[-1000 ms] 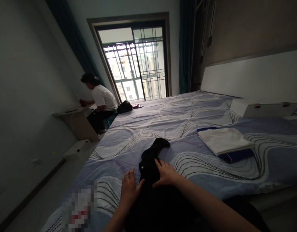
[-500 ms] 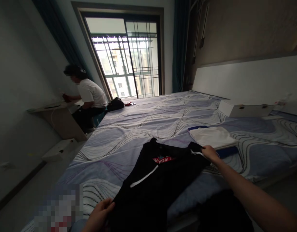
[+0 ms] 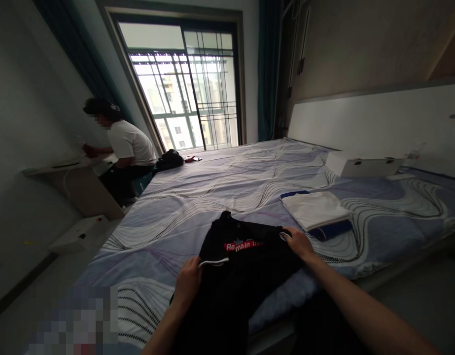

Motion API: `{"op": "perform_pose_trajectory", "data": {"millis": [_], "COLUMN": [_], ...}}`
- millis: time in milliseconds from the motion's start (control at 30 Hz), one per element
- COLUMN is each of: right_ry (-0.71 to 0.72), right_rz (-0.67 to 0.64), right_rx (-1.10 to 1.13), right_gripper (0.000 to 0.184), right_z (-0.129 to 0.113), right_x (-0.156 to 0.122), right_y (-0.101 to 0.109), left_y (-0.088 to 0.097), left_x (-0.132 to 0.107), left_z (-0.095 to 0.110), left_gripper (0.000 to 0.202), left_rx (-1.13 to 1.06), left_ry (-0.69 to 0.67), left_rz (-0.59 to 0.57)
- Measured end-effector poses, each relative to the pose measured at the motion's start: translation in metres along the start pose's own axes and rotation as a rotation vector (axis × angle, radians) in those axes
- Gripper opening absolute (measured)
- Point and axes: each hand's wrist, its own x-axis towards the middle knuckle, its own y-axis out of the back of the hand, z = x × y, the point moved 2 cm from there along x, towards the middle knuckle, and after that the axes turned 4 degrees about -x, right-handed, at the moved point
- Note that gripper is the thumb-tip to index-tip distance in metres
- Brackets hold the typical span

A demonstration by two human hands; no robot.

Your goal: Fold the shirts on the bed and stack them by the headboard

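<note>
A black shirt [image 3: 245, 266] with a red printed patch and white trim lies partly spread at the near edge of the bed, its lower part hanging toward me. My left hand [image 3: 189, 278] is closed on its left side, beside a strip of white trim. On the opposite side, my right hand [image 3: 298, 241] pinches the cloth near the upper corner, where another white strip loops. Just beyond the right hand rests a folded white cloth [image 3: 316, 209] on top of a folded blue cloth [image 3: 332, 230].
The bed [image 3: 197, 197] has a grey-purple wavy-patterned sheet. A white box [image 3: 364, 164] stands near the headboard [image 3: 360, 116]. A black bag [image 3: 170, 159] lies at the far edge. A person [image 3: 127, 143] sits at a desk on the left; another white box [image 3: 79, 234] is on the floor.
My left hand has moved up and forward along the shirt's left side to the white trim. The right hand keeps its hold and has come slightly inward. The view has shifted slightly right.
</note>
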Motion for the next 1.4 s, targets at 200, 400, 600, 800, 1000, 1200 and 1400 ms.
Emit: {"op": "perform_pose_trajectory", "data": {"millis": [200, 400, 600, 800, 1000, 1200, 1400], "right_ry": [-0.175, 0.256, 0.517, 0.059, -0.008, -0.025, 0.000], "right_rz": [-0.074, 0.006, -0.130, -0.053, 0.015, -0.007, 0.044], "right_rx": [-0.141, -0.218, -0.123, -0.101, -0.191, -0.222, -0.255], "right_gripper": [0.038, 0.077, 0.063, 0.031, 0.032, 0.040, 0.040], "right_z": [0.029, -0.036, -0.090, -0.082, -0.085, -0.086, -0.099], "right_x": [0.013, -0.004, -0.007, 0.049, 0.092, 0.129, 0.187], "right_y": [0.020, 0.005, -0.019, -0.021, -0.045, -0.062, -0.075], "left_y": [0.069, 0.091, 0.075, 0.005, -0.026, -0.011, -0.005], "left_x": [-0.015, -0.045, -0.008, 0.068, 0.103, 0.142, 0.209], "left_z": [-0.086, -0.124, -0.063, -0.034, -0.043, -0.079, -0.113], "left_gripper": [0.036, 0.033, 0.047, 0.050, 0.049, 0.035, 0.043], "left_rx": [-0.243, -0.086, 0.306, 0.279, 0.321, 0.170, 0.369], "left_ry": [0.512, 0.700, 0.078, -0.024, 0.071, 0.156, 0.299], "left_rz": [0.336, 0.155, 0.300, 0.047, -0.005, 0.053, 0.089]}}
